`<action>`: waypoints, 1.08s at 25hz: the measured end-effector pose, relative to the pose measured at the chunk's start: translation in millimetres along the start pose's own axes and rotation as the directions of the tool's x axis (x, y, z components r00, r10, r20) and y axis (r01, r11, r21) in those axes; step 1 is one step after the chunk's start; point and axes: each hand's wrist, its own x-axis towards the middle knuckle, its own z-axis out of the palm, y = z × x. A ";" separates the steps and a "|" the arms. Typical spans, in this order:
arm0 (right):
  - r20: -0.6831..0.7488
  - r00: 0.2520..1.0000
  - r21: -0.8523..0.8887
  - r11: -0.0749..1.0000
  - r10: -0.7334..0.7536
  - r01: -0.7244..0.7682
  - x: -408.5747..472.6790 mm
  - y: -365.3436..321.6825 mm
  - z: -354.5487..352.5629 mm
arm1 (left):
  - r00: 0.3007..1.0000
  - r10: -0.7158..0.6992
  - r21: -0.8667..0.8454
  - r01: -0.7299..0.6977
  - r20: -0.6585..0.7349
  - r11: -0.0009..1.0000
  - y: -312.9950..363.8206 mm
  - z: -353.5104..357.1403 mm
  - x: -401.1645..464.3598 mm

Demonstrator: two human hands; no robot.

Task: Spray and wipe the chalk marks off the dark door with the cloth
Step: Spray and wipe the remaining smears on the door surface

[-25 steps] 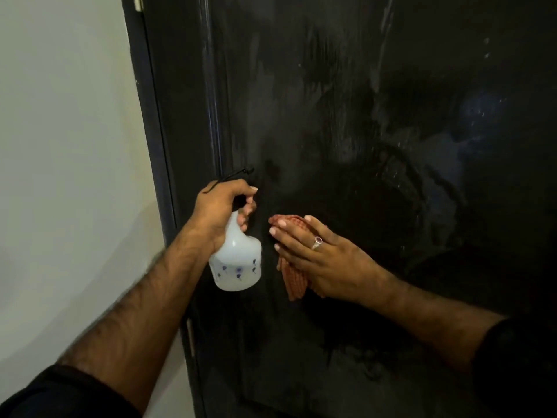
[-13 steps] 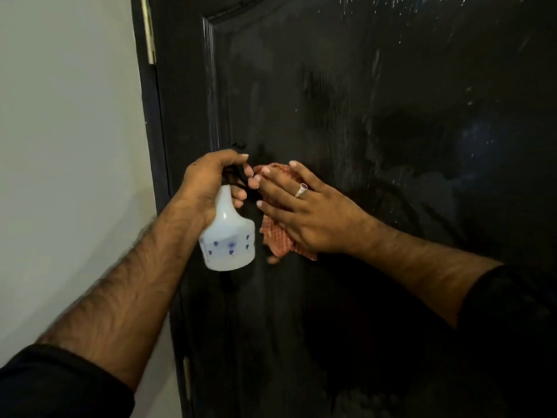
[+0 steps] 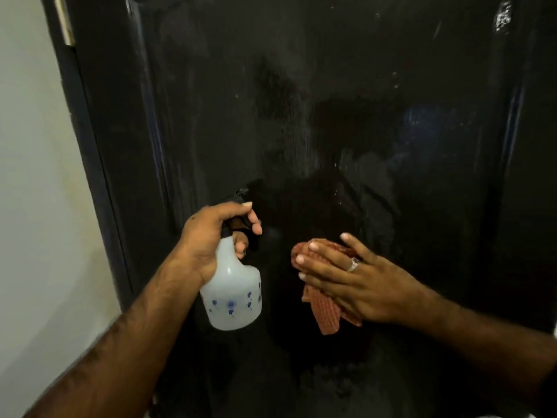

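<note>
Now, of the two hands, the left hand [image 3: 208, 236] grips the spray bottle [image 3: 232, 294] by its neck, a finger at the trigger, while the right hand [image 3: 355, 282] presses the reddish cloth [image 3: 324, 312] flat against the dark door [image 3: 331, 116] with straight fingers. Wipe with broad overlapping strokes — chalk marks [image 3: 502, 15] remain near the upper right — and spray just ahead of the cloth.

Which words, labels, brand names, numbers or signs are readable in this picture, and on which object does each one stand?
None: no readable text shows anywhere.
White plastic spray bottle: only small blue flower-like prints, no letters.
Reddish checked cloth: woven pattern only.
Dark door: pale chalk smears and specks, no legible writing.
Silver ring: too small to show any marking.
</note>
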 end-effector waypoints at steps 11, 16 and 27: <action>-0.074 0.969 0.151 0.963 0.237 -0.224 11.5 -15.0 3.4 | 1.000 0.020 -0.046 -0.019 0.021 0.999 -50.9 22.0 3.5; -0.120 0.515 0.292 0.526 0.849 -0.799 3.1 24.3 -1.2 | 0.998 0.027 -0.024 -0.026 0.050 0.999 -67.2 15.7 4.2; -0.069 0.680 0.450 0.631 0.730 -0.632 159.1 -44.5 -13.9 | 0.949 0.023 0.046 -0.008 -0.314 0.999 -94.1 -98.2 -21.6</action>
